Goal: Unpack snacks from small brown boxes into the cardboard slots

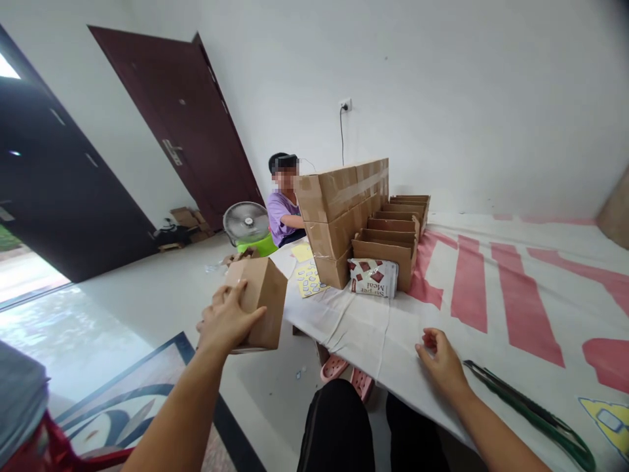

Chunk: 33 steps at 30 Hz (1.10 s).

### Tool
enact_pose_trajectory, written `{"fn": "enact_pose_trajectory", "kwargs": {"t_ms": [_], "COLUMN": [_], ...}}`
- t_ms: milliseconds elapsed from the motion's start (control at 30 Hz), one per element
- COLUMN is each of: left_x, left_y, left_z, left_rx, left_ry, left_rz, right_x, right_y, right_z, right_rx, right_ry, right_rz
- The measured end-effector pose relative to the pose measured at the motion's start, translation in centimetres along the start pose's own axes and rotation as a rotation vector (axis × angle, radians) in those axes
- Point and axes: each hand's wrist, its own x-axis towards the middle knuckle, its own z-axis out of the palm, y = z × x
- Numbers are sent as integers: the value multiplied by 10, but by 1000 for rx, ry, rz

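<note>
My left hand (228, 316) is spread over the side of a closed cardboard box (269, 308), holding it tilted off the left edge of the table. My right hand (442, 360) is over the near part of the table, fingers loosely curled, the thumb apart from them, with nothing visible in it. To its right lies a utility knife (531, 406) with a green handle. Taped cardboard boxes (339, 216) are stacked in a row ahead. Beside them stand several open cardboard boxes (386, 252), with a printed packet (373, 278) leaning against the nearest.
A person (282, 213) in a purple top sits behind the stack. Yellow printed sheets (309, 280) lie by the stack on the cloth-covered table (358, 328). A fan (246, 223) stands on the floor beyond. Pink clogs (334, 368) are under the table edge.
</note>
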Motion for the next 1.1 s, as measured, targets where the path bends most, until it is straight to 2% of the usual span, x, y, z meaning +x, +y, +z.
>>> {"fn": "enact_pose_trajectory", "kwargs": {"t_ms": [33,100,200,267,333,400,467,533,633,700,767,833,867,1000,1100], "left_x": [-13,-36,-63,-77,-89,-101,-111,-117,-119,-117,-116,-118,-120,-129,-132], "left_y": [4,18,54,84,115,140,157,164,163,158,154,152,152,153,155], "left_z": [-10,-28,-38,-29,-11,10,26,35,44,54,69,86,93,107,109], "left_rx": [-10,-70,-196,-247,-256,-255,-273,-329,-510,-712,-928,-1112,-1193,-1417,-1475], "left_ry": [56,84,-51,-176,-285,-350,-361,-350,-336,-272,-177,-135,-142,-169,-172], "left_rz": [83,354,811,1086,1311,1457,1524,1529,1456,1254,963,751,702,608,580], "right_x": [0,0,2,3,4,4,3,1,-8,-18,-31,-43,-47,-43,-23], "right_y": [-1,-4,-8,-13,-19,-25,-26,-22,-5,8,17,23,25,27,17], "right_z": [0,1,1,-3,-13,-30,-52,-77,-109,-122,-127,-126,-126,-133,-150], "right_rx": [2,18,104,233,386,476,446,276,-192,-482,-640,-691,-696,-637,-636], "right_ry": [-1,3,62,168,307,400,405,327,190,80,-36,-109,-119,-109,39], "right_rz": [7,26,58,104,194,277,279,208,78,6,-70,-146,-175,-216,-250]}}
